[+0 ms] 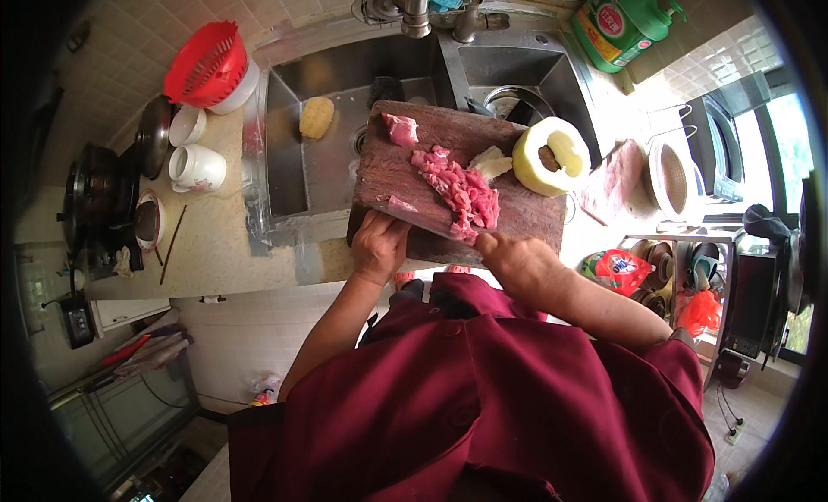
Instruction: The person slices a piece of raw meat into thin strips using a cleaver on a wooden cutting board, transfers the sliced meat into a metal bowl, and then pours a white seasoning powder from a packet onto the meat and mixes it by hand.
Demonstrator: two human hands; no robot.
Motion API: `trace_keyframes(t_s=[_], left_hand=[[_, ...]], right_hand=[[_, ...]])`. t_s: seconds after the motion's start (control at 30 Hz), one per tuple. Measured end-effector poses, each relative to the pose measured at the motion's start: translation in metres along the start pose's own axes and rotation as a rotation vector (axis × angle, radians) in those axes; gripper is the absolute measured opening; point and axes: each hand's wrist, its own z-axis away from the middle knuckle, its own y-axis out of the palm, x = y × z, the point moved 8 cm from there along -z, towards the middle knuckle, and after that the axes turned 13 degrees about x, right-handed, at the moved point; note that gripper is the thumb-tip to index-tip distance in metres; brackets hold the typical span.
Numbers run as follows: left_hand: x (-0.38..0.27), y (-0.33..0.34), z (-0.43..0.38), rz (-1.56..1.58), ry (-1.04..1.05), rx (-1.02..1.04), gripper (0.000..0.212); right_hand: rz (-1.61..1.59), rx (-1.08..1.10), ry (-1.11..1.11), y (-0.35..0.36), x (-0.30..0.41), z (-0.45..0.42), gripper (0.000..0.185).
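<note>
A thick wooden cutting board [388, 162] lies across the front of the double sink. My right hand [521, 266] is closed around the handle of a knife [420, 227], whose blade slants left along the board's near edge. My left hand [380, 246] is at the blade's far end, by the board's near left corner; its fingertips are partly hidden, so its grip is unclear. Cut raw meat [459, 188] lies mid-board beyond the blade, with a larger piece of meat [401, 129] at the far left. A pale hollow gourd ring [552, 157] sits at the right beside some pale scraps [490, 163].
A peeled potato-like vegetable [317, 118] lies in the left sink basin [284, 159]. The faucet [416, 13] rises behind. A red basket [207, 65], a white jar [197, 167] and a bowl [149, 220] stand left. A green jug [621, 26] and a white-rimmed basket [669, 175] stand right.
</note>
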Motion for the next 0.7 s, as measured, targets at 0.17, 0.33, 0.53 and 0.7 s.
trace_keyframes(t_s=[0.17,0.33,0.53,0.7], left_hand=[[0.002,0.000,0.001,0.008,-0.011,-0.003,0.021],[0.004,0.008,0.001,0.016,-0.036,0.010,0.033],[-0.003,0.004,0.003,-0.054,0.022,0.123,0.033],[-0.009,-0.007,0.005,-0.045,0.058,-0.034,0.033]], right_hand=[[0.016,-0.175,-0.134,0.004,0.020,-0.033,0.029],[-0.058,-0.357,-0.190,-0.023,0.042,-0.095,0.029],[-0.214,-0.291,-0.178,0.016,-0.002,-0.051,0.021],[-0.390,-0.280,0.042,-0.012,-0.045,-0.001,0.022]])
